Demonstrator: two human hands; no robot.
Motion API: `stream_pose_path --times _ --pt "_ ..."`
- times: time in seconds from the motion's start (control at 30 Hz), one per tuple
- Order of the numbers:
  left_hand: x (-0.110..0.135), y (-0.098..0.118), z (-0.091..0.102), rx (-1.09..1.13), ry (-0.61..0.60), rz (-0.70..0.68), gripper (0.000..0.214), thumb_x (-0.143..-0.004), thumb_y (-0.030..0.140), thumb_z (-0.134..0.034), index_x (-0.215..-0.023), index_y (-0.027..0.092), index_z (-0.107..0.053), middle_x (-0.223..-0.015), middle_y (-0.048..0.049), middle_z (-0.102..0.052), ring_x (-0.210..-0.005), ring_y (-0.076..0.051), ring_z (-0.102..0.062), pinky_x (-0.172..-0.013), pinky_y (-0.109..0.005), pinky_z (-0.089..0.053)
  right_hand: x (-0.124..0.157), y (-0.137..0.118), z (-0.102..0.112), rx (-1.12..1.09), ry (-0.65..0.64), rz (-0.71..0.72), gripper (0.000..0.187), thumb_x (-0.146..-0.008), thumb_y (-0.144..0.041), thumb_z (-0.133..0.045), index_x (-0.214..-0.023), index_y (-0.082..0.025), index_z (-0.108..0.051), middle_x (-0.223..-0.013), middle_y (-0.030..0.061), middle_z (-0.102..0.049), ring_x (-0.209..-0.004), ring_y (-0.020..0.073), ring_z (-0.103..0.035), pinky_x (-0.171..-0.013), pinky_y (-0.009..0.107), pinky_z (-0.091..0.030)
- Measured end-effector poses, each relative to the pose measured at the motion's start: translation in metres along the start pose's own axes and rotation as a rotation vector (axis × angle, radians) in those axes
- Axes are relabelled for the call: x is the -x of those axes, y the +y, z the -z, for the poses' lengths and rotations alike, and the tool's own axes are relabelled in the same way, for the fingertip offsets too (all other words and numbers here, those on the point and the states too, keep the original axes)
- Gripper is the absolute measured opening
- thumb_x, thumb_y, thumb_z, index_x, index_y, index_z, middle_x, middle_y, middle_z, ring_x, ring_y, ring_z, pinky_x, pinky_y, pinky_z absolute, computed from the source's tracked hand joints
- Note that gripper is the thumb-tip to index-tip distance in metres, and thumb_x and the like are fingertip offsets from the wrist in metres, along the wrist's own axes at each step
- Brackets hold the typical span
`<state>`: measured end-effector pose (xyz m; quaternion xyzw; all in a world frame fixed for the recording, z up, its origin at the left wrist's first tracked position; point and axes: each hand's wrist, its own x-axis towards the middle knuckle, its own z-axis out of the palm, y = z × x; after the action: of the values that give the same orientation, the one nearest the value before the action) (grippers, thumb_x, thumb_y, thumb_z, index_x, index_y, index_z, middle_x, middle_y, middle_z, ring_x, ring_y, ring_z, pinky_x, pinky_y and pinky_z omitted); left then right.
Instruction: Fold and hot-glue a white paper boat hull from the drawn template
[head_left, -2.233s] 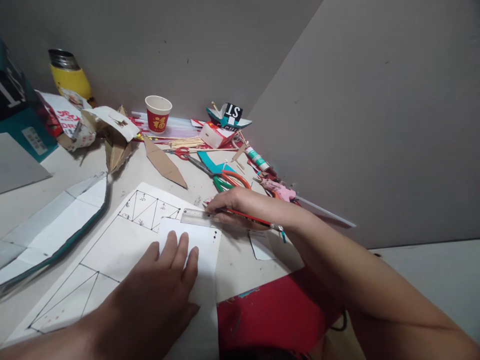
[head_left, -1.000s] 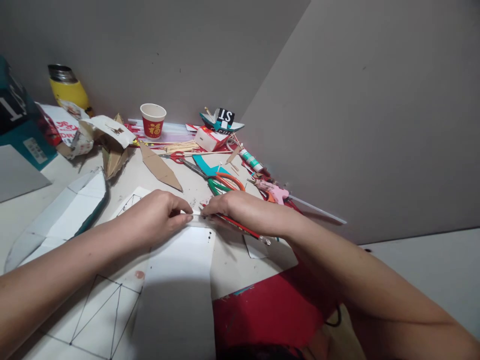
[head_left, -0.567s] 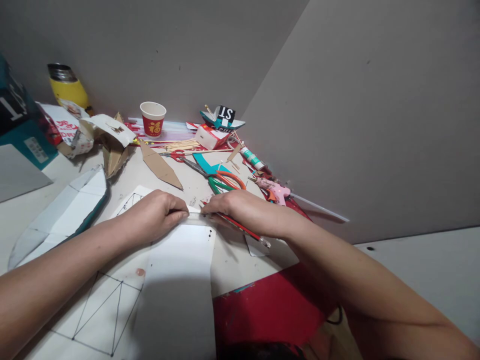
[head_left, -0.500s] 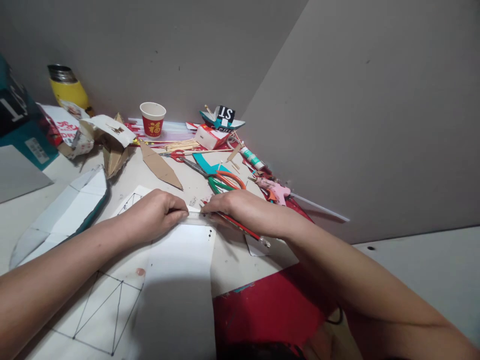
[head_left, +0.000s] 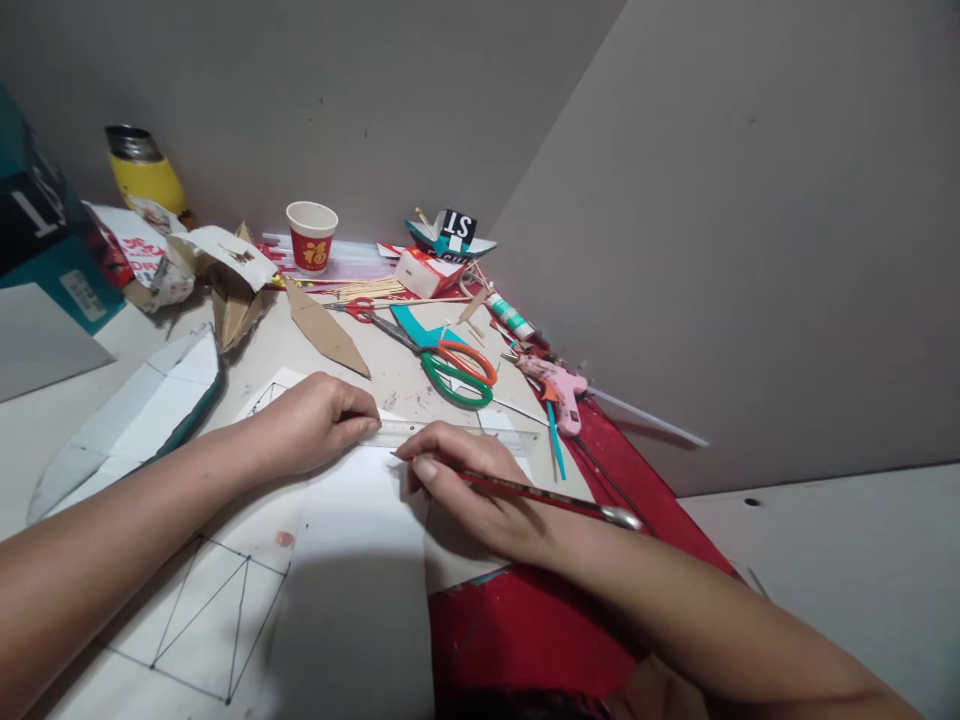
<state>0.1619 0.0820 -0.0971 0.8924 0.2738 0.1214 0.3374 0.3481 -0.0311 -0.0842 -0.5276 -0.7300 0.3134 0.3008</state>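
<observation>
A clear ruler (head_left: 465, 434) lies across the upper part of a white paper sheet (head_left: 352, 600). My left hand (head_left: 330, 425) is closed at the ruler's left end, fingertips pressed on it. Between the fingers of my right hand (head_left: 472, 490) is a red and dark pencil (head_left: 547, 493), its point toward the left, just below the ruler's edge and over the paper. Whether the point touches the sheet I cannot tell. Beyond the ruler lie scissors (head_left: 459, 375) with orange and green handles. Drawn lines mark a paper (head_left: 217, 620) under my left forearm.
A paper cup (head_left: 312, 240), a yellow bottle (head_left: 148, 180) and a teal box (head_left: 56, 240) stand at the back. A pink glue gun (head_left: 559, 388) lies at right, a cardboard piece (head_left: 326, 330) farther left. A folded white paper shape (head_left: 142, 410) sits by my left arm.
My right hand has moved off the ruler, down and toward me, turning the pencil so its point faces left below the ruler. More of the ruler shows. My left hand stays at its end.
</observation>
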Motion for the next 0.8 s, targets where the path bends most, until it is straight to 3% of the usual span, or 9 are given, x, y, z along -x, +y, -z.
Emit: stream_pose_path --times 0.23,0.33,0.47,0.8 --pt "0.0 0.0 0.0 0.009 -0.013 -0.022 0.024 -0.086 0.019 -0.05 -0.072 0.014 -0.068 -0.061 0.0009 -0.065 -0.058 -0.011 -0.054 -0.057 -0.022 -0.033 -0.012 0.015 -0.017 -0.003 0.093 0.154 0.022 -0.09 -0.02 -0.044 -0.088 -0.016 -0.065 -0.077 0.0039 -0.067 -0.072 0.014 -0.062 -0.067 0.026 -0.048" --pt "-0.001 0.0 0.0 -0.001 -0.012 -0.015 0.025 -0.086 0.019 -0.049 -0.072 0.014 -0.069 -0.061 0.0009 -0.064 -0.058 -0.011 -0.054 -0.055 -0.022 -0.032 -0.012 0.018 -0.024 -0.03 0.108 0.098 0.017 -0.086 -0.016 -0.045 -0.095 -0.017 -0.06 -0.073 0.0009 -0.064 -0.065 0.0126 -0.059 -0.061 0.024 -0.046" --pt "-0.002 -0.002 -0.001 -0.01 -0.005 -0.026 0.023 -0.085 0.019 -0.05 -0.07 0.015 -0.068 -0.059 0.0018 -0.062 -0.055 -0.011 -0.052 -0.054 -0.022 -0.031 -0.01 0.023 -0.034 -0.088 0.143 -0.003 0.011 -0.079 -0.013 -0.051 -0.086 -0.02 -0.055 -0.066 -0.0031 -0.061 -0.053 0.0099 -0.054 -0.051 0.021 -0.042" --pt "-0.003 -0.002 -0.001 -0.022 -0.004 -0.027 0.023 -0.084 0.019 -0.051 -0.066 0.015 -0.064 -0.055 0.0032 -0.058 -0.053 -0.01 -0.049 -0.053 -0.022 -0.03 -0.01 0.028 -0.038 0.054 0.204 0.065 0.008 -0.079 -0.014 -0.054 -0.081 -0.02 -0.06 -0.062 -0.0032 -0.062 -0.05 0.0084 -0.053 -0.05 0.019 -0.04"
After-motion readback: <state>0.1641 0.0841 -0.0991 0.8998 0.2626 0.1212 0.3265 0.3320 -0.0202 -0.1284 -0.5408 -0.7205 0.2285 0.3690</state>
